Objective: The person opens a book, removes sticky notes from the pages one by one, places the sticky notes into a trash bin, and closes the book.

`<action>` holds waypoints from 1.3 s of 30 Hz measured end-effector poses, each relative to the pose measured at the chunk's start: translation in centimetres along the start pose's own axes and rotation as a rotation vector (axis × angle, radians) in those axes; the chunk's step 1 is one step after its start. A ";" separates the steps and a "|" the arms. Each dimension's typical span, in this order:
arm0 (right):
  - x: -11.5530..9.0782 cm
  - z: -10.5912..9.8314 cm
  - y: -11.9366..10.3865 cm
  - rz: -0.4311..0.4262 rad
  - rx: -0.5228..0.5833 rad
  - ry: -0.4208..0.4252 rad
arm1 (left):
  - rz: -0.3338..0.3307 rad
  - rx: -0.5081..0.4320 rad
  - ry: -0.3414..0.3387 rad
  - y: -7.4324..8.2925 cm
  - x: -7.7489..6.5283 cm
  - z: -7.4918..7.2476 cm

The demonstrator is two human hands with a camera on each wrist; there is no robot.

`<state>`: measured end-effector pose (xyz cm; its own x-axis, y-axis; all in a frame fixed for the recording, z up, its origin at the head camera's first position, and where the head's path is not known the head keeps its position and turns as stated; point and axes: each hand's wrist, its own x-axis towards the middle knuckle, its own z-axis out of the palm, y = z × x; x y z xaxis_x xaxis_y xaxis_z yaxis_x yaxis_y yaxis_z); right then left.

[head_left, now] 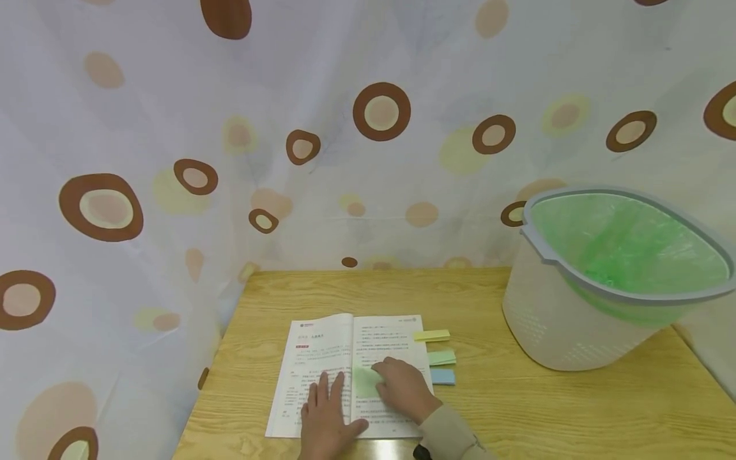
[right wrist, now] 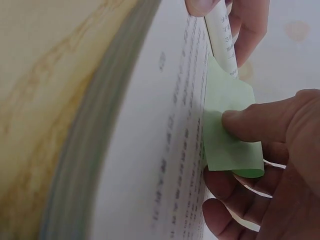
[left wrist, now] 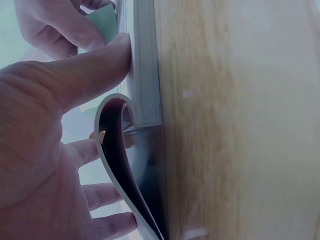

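An open printed book lies on the wooden table. My left hand rests spread on its left page, with the thumb across the gutter onto the right page. In the left wrist view, the book's lower edge curls beside the left hand. A pale green sticky note is on the right page, close to the gutter. My right hand pinches it. In the right wrist view, the thumb is on the face of the note, whose far edge bends over, and other fingers are behind it.
Yellow, green and blue paper tabs stick out past the book's right edge. A pale plastic basket with a green liner bag stands at the right of the table. A patterned sheet hangs behind and at left.
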<state>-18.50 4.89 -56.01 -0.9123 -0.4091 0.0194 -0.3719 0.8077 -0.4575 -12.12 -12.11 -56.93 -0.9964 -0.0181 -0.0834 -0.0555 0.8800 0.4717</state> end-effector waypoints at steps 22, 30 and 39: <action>-2.2 -4.4 0.6 0.134 0.156 0.170 | -0.040 -0.021 -0.049 0.0 0.1 -0.2; -3.6 -9.7 0.8 0.094 0.087 0.308 | -0.059 -0.031 -0.066 0.1 0.4 0.0; -6.0 -18.3 2.5 -0.153 -0.036 0.693 | -0.065 -0.042 -0.064 0.3 0.5 -0.3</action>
<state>-17.12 17.10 -41.00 -0.7439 -0.1645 0.6477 -0.4993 0.7811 -0.3750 -12.70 -12.01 -56.56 -0.9845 -0.0429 -0.1700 -0.1236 0.8573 0.4998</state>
